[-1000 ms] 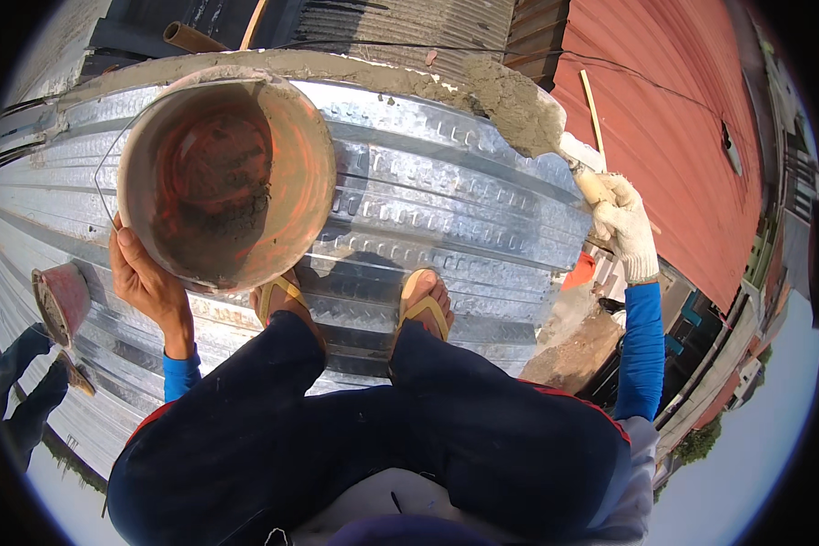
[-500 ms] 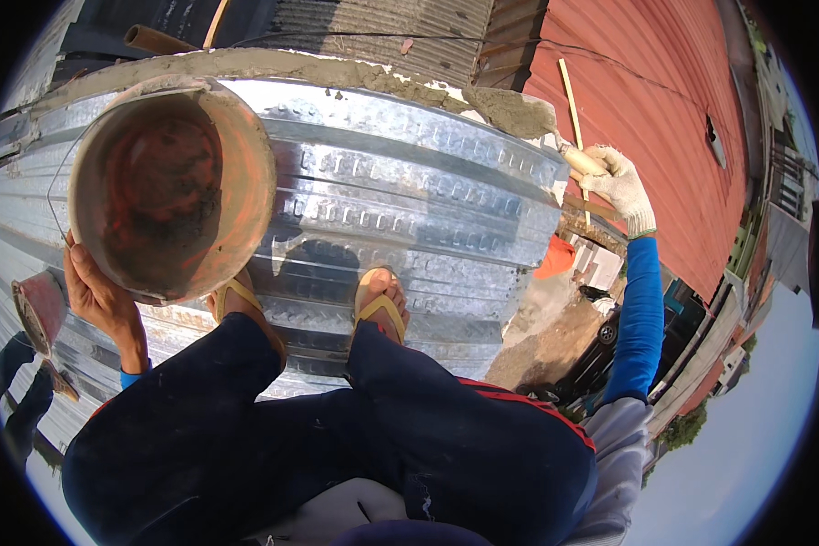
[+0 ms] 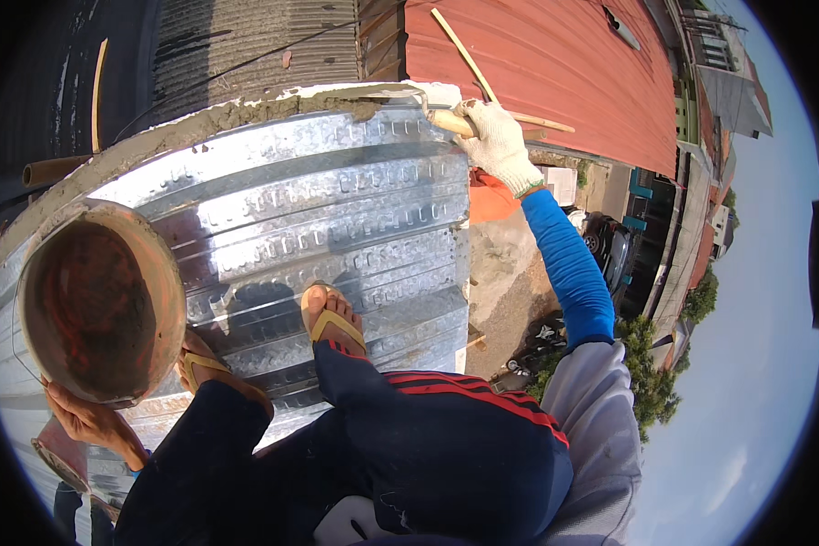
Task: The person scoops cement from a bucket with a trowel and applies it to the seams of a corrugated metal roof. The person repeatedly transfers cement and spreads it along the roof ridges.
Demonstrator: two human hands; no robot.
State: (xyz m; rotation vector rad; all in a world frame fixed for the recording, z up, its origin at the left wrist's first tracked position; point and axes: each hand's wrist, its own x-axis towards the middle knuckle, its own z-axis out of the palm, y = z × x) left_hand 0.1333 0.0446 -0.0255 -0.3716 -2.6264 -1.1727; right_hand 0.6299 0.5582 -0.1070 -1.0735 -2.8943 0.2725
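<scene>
My bare left hand (image 3: 86, 419) is closed on the lower edge of a round, mortar-stained bucket (image 3: 162, 282), tilted so its inside faces me. Wet-looking grey residue and reddish patches show inside it. In a white knit glove, my right hand (image 3: 502, 150) wraps round the wooden handle of a trowel (image 3: 452, 123). The trowel's blade lies against the right end of a grey mortar strip (image 3: 218, 123) running along the far edge of the metal roof. My feet, in yellow flip-flops (image 3: 337, 328), are on the corrugated sheet (image 3: 355, 214).
The roof's right edge drops to ground far below, with a parked vehicle (image 3: 617, 255) and motorbikes. Beyond the mortar lie a red roof (image 3: 555, 64), grey corrugated roofing (image 3: 255, 55), wooden sticks (image 3: 464, 55) and a cable. A second bucket (image 3: 62, 455) and someone's legs appear lower left.
The view has swung right, so the roof and bucket sit further left. My right hand has brought the trowel blade flatter along the mortar's end. My left hand still holds the bucket.
</scene>
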